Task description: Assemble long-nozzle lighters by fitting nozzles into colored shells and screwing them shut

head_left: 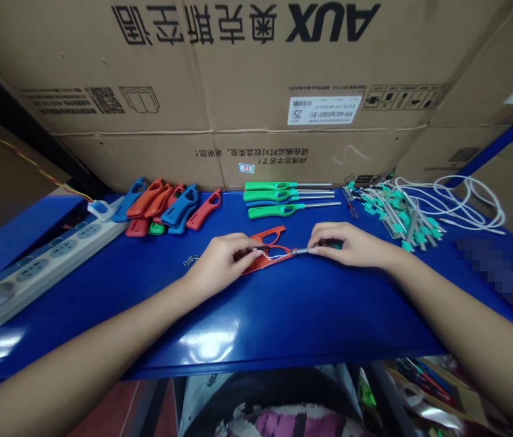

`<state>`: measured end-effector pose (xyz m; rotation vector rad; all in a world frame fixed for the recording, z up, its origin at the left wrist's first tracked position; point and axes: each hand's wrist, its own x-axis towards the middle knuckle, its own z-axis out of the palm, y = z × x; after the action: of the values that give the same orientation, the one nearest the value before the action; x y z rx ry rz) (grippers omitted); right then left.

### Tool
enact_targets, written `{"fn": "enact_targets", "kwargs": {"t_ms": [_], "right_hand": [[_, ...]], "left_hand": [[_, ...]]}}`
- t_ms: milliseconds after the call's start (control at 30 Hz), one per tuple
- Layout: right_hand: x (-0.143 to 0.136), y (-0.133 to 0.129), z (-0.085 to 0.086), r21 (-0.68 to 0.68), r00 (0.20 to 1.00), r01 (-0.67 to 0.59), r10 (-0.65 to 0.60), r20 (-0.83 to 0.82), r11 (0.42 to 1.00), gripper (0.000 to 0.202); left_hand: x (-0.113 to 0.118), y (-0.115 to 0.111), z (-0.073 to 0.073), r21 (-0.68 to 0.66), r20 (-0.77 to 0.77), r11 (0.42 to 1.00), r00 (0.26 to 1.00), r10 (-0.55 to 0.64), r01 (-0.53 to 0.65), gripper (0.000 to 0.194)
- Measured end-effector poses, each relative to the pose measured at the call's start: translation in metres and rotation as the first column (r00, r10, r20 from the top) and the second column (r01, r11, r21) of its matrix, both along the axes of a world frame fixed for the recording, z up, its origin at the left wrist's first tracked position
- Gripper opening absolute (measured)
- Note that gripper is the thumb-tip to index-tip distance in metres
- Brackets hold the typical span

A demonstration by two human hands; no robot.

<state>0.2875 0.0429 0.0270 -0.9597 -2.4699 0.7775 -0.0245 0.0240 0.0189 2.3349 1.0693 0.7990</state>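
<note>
In the middle of the blue table lies an open orange lighter handle shell (271,233), its halves spread. My left hand (224,261) is closed over the shell's left end, pinching a small dark part (260,249) from which thin white wires (278,256) run. These wires lead toward a metal lighter tube (300,250) at the shell's right tip. My right hand (349,243) has thumb and fingertips closed on that tube. A bit of teal shows under the right fingers. My left palm hides part of the shell.
Blue, orange and red lighter handles (186,203) are heaped at the back left, beside a power strip (60,249). Several long green lighters (274,210) lie behind my hands. Metal tubes with teal ends (402,212) and a white cable (475,194) lie back right, before a cardboard box (238,79).
</note>
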Motion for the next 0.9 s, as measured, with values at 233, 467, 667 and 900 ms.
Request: {"fn": "enact_targets", "kwargs": {"t_ms": [233,467,667,900], "right_hand": [[-0.0022,0.0035,-0.0043,0.041,0.999,0.031,-0.032,0.009,0.999,0.026],[0.0007,0.0048,-0.0051,0.057,1.0,-0.01,0.01,0.012,0.998,0.025],[0.0045,0.0048,-0.0049,0.068,0.998,-0.034,0.03,0.048,0.997,0.027],[0.0053,0.0046,-0.002,0.224,0.994,-0.075,0.055,0.096,0.972,0.026]], "left_hand": [[-0.0028,0.0035,-0.0062,0.09,-0.098,0.993,0.993,-0.067,0.076,0.026],[-0.0029,0.0041,-0.0063,0.118,-0.139,0.984,0.983,-0.117,0.134,0.026],[-0.0016,0.0,-0.0022,0.103,-0.147,0.985,0.982,-0.122,0.138,0.024],[-0.0017,-0.0019,-0.0003,0.109,-0.168,0.987,0.981,-0.099,0.118,0.034]]}}
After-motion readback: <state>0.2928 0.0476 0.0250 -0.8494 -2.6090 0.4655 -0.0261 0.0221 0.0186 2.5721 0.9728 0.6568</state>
